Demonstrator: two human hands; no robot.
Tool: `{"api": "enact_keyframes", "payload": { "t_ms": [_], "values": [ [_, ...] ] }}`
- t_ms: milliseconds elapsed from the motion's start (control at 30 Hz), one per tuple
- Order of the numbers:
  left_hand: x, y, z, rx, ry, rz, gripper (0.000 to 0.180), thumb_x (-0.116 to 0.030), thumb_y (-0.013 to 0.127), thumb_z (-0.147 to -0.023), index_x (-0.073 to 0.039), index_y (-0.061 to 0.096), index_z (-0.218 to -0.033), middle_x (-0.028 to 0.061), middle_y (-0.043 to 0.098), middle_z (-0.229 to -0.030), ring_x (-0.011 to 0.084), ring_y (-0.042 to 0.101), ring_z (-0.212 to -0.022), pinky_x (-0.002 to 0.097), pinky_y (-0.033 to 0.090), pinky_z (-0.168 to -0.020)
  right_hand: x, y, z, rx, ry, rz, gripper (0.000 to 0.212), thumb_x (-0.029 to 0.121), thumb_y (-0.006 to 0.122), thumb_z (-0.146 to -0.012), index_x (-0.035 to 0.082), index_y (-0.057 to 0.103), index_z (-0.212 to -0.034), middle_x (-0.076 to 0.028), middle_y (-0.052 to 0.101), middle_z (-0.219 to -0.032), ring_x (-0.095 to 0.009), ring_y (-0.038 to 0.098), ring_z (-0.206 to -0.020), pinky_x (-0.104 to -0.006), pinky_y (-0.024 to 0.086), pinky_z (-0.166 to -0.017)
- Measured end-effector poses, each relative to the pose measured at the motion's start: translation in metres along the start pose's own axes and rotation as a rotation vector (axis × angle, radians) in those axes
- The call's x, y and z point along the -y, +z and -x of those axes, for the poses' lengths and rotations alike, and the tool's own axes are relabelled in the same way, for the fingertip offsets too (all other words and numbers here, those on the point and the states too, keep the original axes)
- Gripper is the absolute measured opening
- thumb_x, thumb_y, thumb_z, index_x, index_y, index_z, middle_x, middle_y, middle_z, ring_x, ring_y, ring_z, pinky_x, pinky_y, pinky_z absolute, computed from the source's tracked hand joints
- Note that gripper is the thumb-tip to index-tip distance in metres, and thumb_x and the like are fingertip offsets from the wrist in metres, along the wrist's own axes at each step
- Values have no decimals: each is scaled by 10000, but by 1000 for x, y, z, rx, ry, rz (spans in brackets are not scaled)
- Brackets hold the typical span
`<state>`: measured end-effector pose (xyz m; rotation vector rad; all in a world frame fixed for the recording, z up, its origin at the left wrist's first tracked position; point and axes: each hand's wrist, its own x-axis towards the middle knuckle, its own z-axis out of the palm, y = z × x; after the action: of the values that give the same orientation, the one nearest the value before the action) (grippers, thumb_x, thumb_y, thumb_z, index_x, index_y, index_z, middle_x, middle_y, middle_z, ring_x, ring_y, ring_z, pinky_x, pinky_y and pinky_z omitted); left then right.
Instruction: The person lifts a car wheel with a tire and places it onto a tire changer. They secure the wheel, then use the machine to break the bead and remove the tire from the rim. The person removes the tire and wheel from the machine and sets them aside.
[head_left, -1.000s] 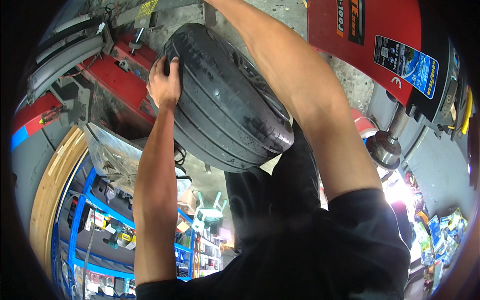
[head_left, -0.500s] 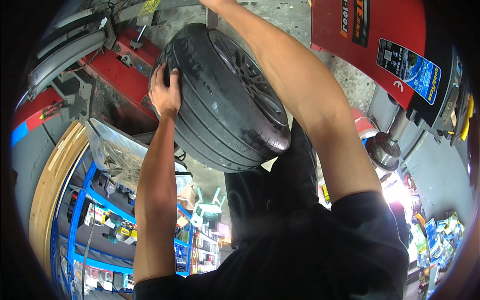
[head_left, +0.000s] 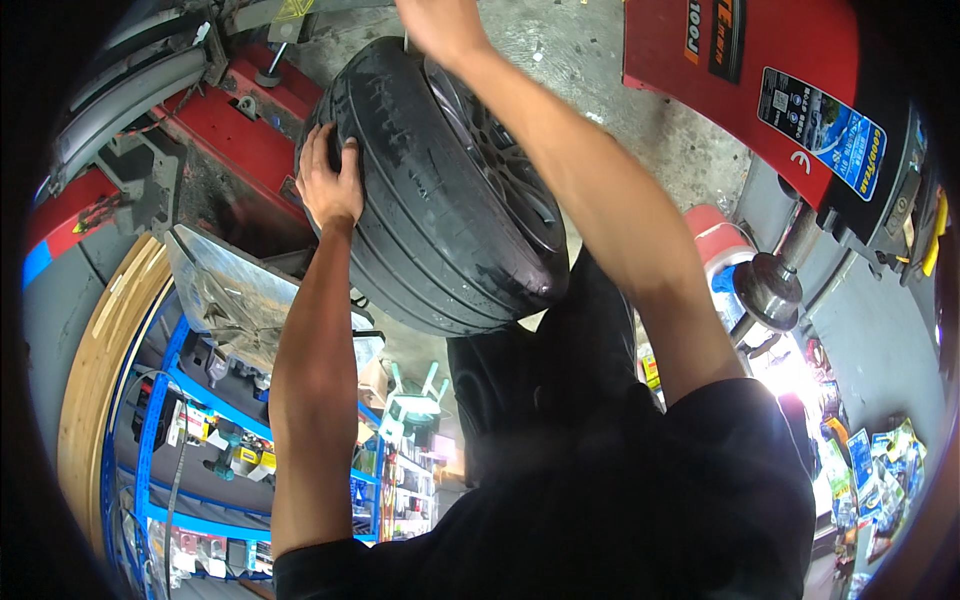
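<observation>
A black car tyre on a dark spoked wheel rim stands tilted in front of my legs. My left hand lies on the left side of its tread, with the fingers spread and the thumb apart. At the top edge of the picture is my right hand, above the far end of the wheel. Its fingers are blurred and partly cut off by the frame, so any hold is hidden. A short piece of a narrow bar shows just beneath that hand.
Red machine parts and a metal plate flank the wheel on the left. A red machine cabinet with a metal shaft cone stands at right, near a red bucket. Blue shelving holds goods behind.
My right hand has come slightly down into the picture. The wheel has turned a little, and its lower right end has shifted left. My left hand stays on the tread.
</observation>
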<state>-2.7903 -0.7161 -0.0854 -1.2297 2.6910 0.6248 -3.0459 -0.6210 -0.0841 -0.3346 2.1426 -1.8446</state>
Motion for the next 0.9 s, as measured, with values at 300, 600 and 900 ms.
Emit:
{"api": "enact_keyframes", "payload": {
  "t_ms": [300,600,900],
  "values": [
    [8,-1,6,-9,36,10,512,-466,621,-1008,-214,638,-1453,62,552,-1596,295,484,-1489,479,331,-1232,39,-45,262,604,-198,758,585,367,629,-979,61,614,-1478,-186,456,-1638,-402,311,-1583,-604,259,-1264],
    [11,2,6,-25,43,12,514,-476,619,-1007,-207,642,-1443,63,552,-1593,295,484,-1487,480,320,-1242,38,-44,259,588,-287,773,564,415,627,-963,112,657,-1437,-124,481,-1630,-402,305,-1579,-600,243,-1268],
    [11,1,5,-41,36,14,517,-477,625,-1000,-211,645,-1442,74,555,-1588,300,486,-1483,486,317,-1243,35,-41,256,599,-297,806,564,444,637,-949,150,667,-1429,-116,491,-1621,-406,307,-1576,-609,238,-1269]
  ]
}}
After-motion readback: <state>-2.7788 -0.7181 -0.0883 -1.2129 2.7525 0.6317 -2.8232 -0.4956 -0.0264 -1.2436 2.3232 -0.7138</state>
